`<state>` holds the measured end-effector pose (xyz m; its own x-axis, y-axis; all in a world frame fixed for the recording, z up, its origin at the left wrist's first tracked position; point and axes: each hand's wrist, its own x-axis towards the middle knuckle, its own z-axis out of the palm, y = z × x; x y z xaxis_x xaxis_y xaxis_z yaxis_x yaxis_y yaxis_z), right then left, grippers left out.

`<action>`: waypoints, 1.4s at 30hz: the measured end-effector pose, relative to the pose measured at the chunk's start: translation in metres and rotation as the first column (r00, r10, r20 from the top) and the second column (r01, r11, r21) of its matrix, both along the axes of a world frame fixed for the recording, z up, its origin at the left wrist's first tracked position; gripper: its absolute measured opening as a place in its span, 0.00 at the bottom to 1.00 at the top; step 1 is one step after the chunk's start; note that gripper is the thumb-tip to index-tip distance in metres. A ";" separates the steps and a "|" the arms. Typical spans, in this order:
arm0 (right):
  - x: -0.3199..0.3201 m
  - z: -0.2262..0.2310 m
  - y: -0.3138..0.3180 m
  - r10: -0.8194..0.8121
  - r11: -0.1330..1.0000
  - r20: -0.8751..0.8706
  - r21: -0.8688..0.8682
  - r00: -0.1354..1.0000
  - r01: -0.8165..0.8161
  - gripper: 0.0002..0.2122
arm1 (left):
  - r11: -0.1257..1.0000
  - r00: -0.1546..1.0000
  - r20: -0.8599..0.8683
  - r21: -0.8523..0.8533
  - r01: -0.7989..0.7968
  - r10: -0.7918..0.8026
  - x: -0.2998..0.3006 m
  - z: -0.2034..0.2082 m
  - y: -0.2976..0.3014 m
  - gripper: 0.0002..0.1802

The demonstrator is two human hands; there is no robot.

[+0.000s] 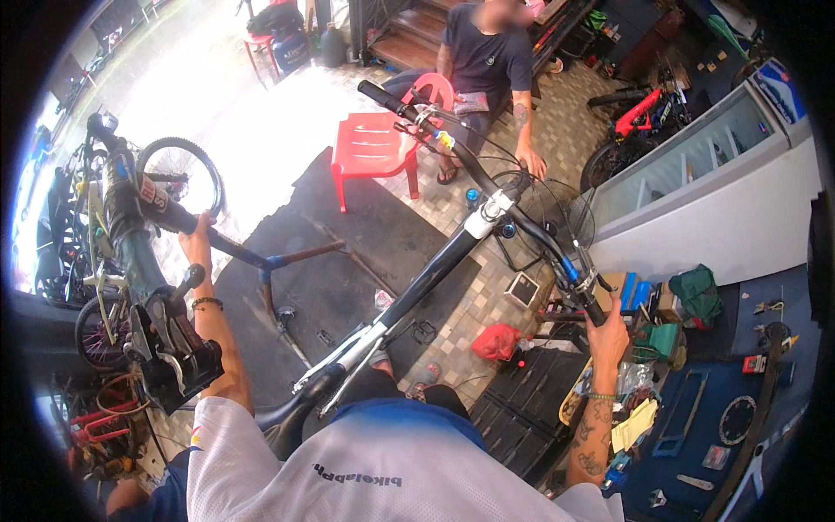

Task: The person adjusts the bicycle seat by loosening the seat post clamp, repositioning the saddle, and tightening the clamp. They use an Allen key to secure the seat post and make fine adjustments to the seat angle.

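Observation:
A black and white bicycle (435,271) stands in front of me, its handlebar (465,157) turned at an angle and its black saddle (311,391) close to my body. My right hand (609,335) is closed round the grip at the handlebar's right end, near the brake lever. To the left, a dark bicycle frame (228,247) with blue parts is beside a black repair stand clamp (165,348). My left hand (198,239) is closed on a tube of that frame; its fingertips are partly hidden.
A red plastic chair (374,143) stands ahead, with a seated person (489,65) beside it. On the right are a glass-front freezer (687,174), a black drawer cabinet (526,409) and a blue tool board (713,426). More bicycles (187,178) stand at the left.

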<state>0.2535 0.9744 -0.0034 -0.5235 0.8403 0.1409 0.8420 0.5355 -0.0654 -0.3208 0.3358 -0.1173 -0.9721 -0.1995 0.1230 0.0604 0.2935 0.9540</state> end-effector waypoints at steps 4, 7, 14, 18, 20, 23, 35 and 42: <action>-0.007 0.004 -0.002 0.004 1.000 -0.058 -0.023 0.998 -0.005 0.40 | 0.950 0.997 -0.071 -0.313 -0.015 -0.008 0.012 0.007 -0.003 0.26; -0.017 0.011 0.003 -0.013 0.999 -0.017 -0.039 1.000 0.012 0.43 | 0.883 1.000 -0.025 -0.470 -0.020 0.009 0.054 0.008 -0.021 0.33; -0.019 0.014 0.012 0.046 0.989 0.007 -0.142 0.999 -0.044 0.49 | 0.921 0.797 0.548 -0.114 0.373 -0.255 0.244 0.052 -0.096 0.25; -0.013 0.004 0.026 0.153 0.984 -0.020 -0.085 0.988 -0.154 0.48 | 0.907 0.876 0.475 -0.330 0.263 -0.082 0.353 0.065 -0.124 0.23; -0.016 0.008 0.025 0.202 0.978 -0.089 -0.041 0.975 -0.206 0.39 | 0.972 0.881 0.457 -0.233 -0.012 0.120 0.400 0.052 -0.123 0.21; -0.019 0.002 0.023 0.304 0.950 -0.223 -0.002 0.926 -0.312 0.30 | 0.897 0.819 0.493 0.151 -0.415 0.295 0.469 -0.009 -0.162 0.23; -0.001 -0.001 0.037 0.379 0.923 -0.271 0.045 0.885 -0.382 0.24 | -0.057 0.976 0.141 0.989 -0.133 0.168 0.462 -0.082 -0.005 0.26; 0.001 -0.004 0.026 0.333 0.942 -0.252 0.044 0.909 -0.332 0.26 | -0.027 0.982 -0.144 0.989 0.148 0.119 0.450 -0.046 0.006 0.30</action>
